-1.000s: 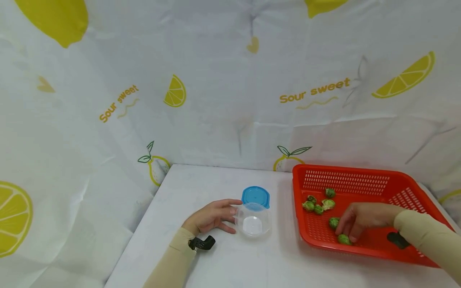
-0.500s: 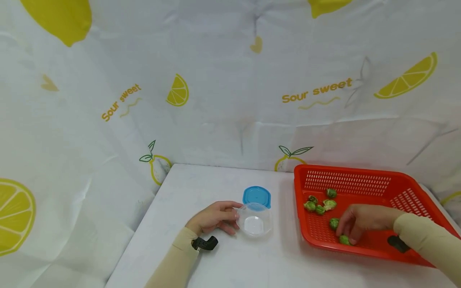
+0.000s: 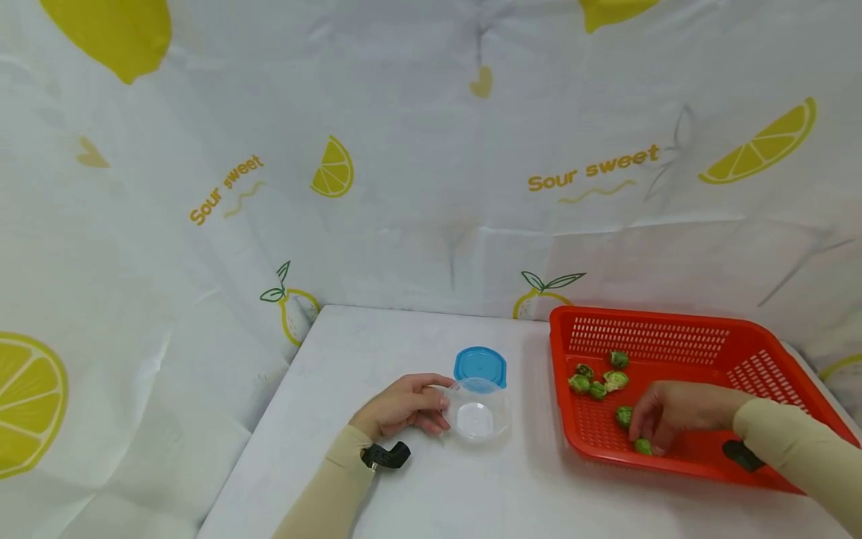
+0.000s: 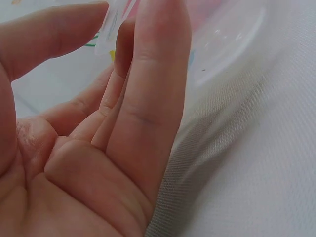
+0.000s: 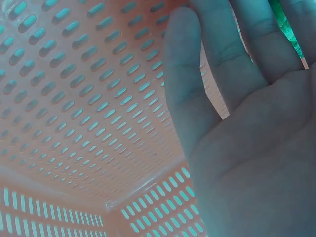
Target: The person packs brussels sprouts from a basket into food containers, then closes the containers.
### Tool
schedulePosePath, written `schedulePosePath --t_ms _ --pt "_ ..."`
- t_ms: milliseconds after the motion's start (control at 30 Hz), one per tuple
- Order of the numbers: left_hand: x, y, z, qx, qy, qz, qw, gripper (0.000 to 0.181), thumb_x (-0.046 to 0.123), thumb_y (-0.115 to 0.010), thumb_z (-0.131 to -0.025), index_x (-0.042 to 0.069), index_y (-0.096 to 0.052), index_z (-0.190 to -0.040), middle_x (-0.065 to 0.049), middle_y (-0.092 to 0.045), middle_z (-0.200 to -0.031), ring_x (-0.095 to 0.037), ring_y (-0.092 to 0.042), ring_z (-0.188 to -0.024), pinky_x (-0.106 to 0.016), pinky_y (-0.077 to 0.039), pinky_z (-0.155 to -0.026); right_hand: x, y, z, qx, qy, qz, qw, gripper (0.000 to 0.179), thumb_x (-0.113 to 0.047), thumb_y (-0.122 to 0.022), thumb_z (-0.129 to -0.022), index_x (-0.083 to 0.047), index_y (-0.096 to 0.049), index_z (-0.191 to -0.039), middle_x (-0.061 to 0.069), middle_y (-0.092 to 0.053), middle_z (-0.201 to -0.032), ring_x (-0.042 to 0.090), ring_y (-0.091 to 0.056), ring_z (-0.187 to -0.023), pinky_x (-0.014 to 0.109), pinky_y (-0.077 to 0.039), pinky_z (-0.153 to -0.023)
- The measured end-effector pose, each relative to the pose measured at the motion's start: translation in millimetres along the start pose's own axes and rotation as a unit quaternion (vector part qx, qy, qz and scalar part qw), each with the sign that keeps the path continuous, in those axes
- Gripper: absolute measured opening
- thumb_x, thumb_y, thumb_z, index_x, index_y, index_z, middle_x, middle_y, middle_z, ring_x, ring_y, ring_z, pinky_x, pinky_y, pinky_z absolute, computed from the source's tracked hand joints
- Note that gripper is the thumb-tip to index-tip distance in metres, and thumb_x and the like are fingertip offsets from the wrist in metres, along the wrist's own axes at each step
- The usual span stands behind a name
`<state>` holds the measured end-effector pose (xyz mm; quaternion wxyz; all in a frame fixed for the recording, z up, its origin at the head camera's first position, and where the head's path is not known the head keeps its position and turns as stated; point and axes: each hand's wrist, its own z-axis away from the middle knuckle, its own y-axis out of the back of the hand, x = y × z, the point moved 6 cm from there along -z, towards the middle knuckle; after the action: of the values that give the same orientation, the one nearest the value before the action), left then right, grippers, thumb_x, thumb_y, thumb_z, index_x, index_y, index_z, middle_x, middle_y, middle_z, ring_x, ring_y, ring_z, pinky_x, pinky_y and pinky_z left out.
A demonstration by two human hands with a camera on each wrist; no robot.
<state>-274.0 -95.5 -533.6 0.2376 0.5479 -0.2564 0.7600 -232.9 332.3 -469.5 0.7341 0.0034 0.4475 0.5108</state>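
In the head view, my left hand (image 3: 407, 406) holds the near-left side of a small clear plastic bowl (image 3: 480, 423), thumb and fingers at its rim. The wrist view on that side shows the bowl's blurred clear wall (image 4: 234, 37) beyond the fingers. Inside a red basket, my right hand (image 3: 676, 412) pinches a green Brussels sprout (image 3: 643, 447) against the basket floor. A second sprout (image 3: 624, 416) lies right beside those fingertips. The right wrist view shows the palm and fingers (image 5: 217, 54) over the perforated basket, with only a sliver of green (image 5: 289, 29) behind them.
The red basket (image 3: 646, 317) stands on the right of the white table (image 3: 377, 337). Several more sprouts (image 3: 614, 381) lie along its left side. Just behind the bowl is a blue lid (image 3: 480, 365). A lemon-print sheet (image 3: 417, 180) hangs behind the table.
My left fingers, spread at the bowl's side a second ago, have drawn in around its rim. The right hand stays almost still at the sprout. The view has shifted slightly.
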Motion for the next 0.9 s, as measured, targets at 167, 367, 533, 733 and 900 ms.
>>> schedulePosePath --t_ms 167,367,533,733,900 --pt "-0.7 -0.6 -2.3 -0.003 0.0 0.002 1.0 0.053 0.017 -0.071 -0.104 0.007 -0.055 -0.154 -0.017 -0.079 -0.104 -0.019 -0.08 -0.086 -0.034 -0.07 -0.08 1 -1 1.9 0.0 -0.008 -0.011 0.9999 0.027 0.009 -0.076 -0.086 -0.003 -0.082 -0.109 0.009 -0.076 -0.093 0.021 -0.064 -0.087 0.028 -0.059 -0.077" --pt "-2.0 0.0 -1.9 0.0 -0.003 0.01 0.9999 0.054 0.013 -0.072 -0.103 0.007 -0.055 -0.154 -0.011 -0.081 -0.098 -0.017 -0.081 -0.083 -0.032 -0.069 -0.079 -3 -1 2.4 0.007 -0.016 0.02 0.9996 0.021 0.005 -0.079 -0.086 -0.006 -0.083 -0.103 0.008 -0.076 -0.097 0.021 -0.062 -0.09 0.029 -0.057 -0.077" --pt "-2.2 -0.3 -1.2 0.0 -0.005 0.029 0.9996 0.053 0.012 -0.072 -0.103 0.009 -0.056 -0.154 -0.01 -0.081 -0.097 -0.018 -0.081 -0.084 -0.031 -0.069 -0.078 -7 8 6.4 0.013 0.02 0.032 0.9992 0.017 -0.001 -0.08 -0.088 -0.007 -0.082 -0.103 0.009 -0.076 -0.096 0.018 -0.064 -0.086 0.028 -0.059 -0.074" --pt "-1.1 1.2 -0.3 -0.007 -0.009 0.052 0.9986 0.053 0.009 -0.071 -0.103 0.009 -0.056 -0.154 -0.01 -0.078 -0.097 -0.019 -0.081 -0.085 -0.03 -0.069 -0.08 -33 39 28.7 0.091 0.072 0.02 0.993 0.021 -0.012 -0.078 -0.096 -0.007 -0.079 -0.117 0.008 -0.078 -0.108 0.014 -0.069 -0.091 0.027 -0.062 -0.079" --pt "-3.2 -0.2 -0.5 -0.015 -0.008 0.066 0.9977 0.055 0.009 -0.068 -0.106 0.004 -0.051 -0.157 -0.007 -0.074 -0.095 -0.017 -0.081 -0.085 -0.028 -0.069 -0.079 -61 40 41.4 0.18 0.078 0.028 0.9802 0.029 -0.024 -0.082 -0.096 -0.015 -0.079 -0.123 0.004 -0.077 -0.122 0.011 -0.071 -0.1 0.028 -0.063 -0.083"
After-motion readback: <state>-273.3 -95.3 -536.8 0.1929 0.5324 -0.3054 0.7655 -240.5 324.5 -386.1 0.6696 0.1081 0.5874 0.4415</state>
